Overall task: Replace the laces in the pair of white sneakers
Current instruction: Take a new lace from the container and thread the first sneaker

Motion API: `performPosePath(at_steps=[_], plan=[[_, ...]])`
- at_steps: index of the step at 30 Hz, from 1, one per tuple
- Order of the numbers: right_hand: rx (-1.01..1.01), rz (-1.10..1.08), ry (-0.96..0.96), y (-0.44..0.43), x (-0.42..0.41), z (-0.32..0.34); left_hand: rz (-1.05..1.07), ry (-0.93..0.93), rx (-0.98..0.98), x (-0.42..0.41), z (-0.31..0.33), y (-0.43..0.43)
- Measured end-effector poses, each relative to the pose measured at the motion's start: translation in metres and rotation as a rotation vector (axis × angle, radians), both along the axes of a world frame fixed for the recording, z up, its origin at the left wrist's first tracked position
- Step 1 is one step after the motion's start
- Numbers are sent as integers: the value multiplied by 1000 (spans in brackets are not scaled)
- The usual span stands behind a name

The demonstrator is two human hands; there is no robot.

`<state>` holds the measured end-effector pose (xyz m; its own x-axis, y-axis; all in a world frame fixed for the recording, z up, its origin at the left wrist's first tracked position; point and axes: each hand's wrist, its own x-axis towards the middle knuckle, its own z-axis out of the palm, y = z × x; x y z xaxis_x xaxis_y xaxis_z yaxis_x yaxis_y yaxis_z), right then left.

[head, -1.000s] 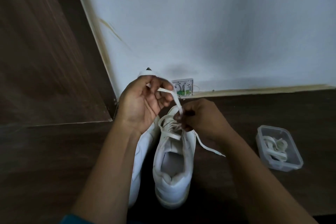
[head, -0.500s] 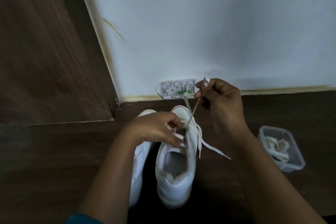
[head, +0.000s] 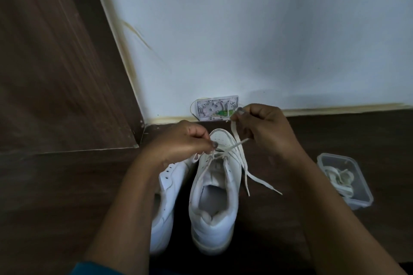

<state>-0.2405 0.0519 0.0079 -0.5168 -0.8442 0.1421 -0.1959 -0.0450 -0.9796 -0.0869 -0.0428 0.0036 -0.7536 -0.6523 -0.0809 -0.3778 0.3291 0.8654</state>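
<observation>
Two white sneakers stand side by side on the dark wooden floor, toes toward the wall. The right sneaker (head: 214, 198) has a white lace (head: 242, 163) running through its front eyelets, with loose ends trailing onto the floor on its right. My left hand (head: 181, 143) pinches the lace at the eyelets near the toe. My right hand (head: 261, 127) grips a strand of the same lace, raised above the toe. My left forearm partly covers the left sneaker (head: 166, 203).
A clear plastic container (head: 346, 181) holding coiled white laces sits on the floor to the right. A white wall with a small socket plate (head: 214, 108) stands just beyond the toes. A brown wooden panel (head: 55, 62) rises on the left.
My left hand came down from above the shoe to the eyelets. My right hand rose from the tongue, pulling a lace strand up and to the right.
</observation>
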Motion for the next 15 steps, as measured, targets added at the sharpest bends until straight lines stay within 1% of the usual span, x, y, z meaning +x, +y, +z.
performPosePath(at_steps=[2,3,5,6,8,10,11,12,14,15], plan=[[-48,99,-66,0,7,2,-9,5,-11,0,2,2],[-66,148,-132,-1,10,2,-11,24,-1,0,3,2],[-98,222,-288,-1,13,3,-2,106,70,-1,5,4],[-107,242,-330,-2,13,4,26,150,104,-1,6,6],[-107,261,-343,-2,10,6,118,229,146,-2,8,7],[-69,246,-257,1,7,8,230,368,222,-3,7,3],[-39,232,-197,3,5,8,277,395,210,-3,5,1],[-8,225,-151,5,4,8,305,363,128,-1,3,-3],[56,253,-86,8,2,9,257,113,-145,3,2,-5],[92,276,-37,8,2,11,170,5,-223,4,2,-5]])
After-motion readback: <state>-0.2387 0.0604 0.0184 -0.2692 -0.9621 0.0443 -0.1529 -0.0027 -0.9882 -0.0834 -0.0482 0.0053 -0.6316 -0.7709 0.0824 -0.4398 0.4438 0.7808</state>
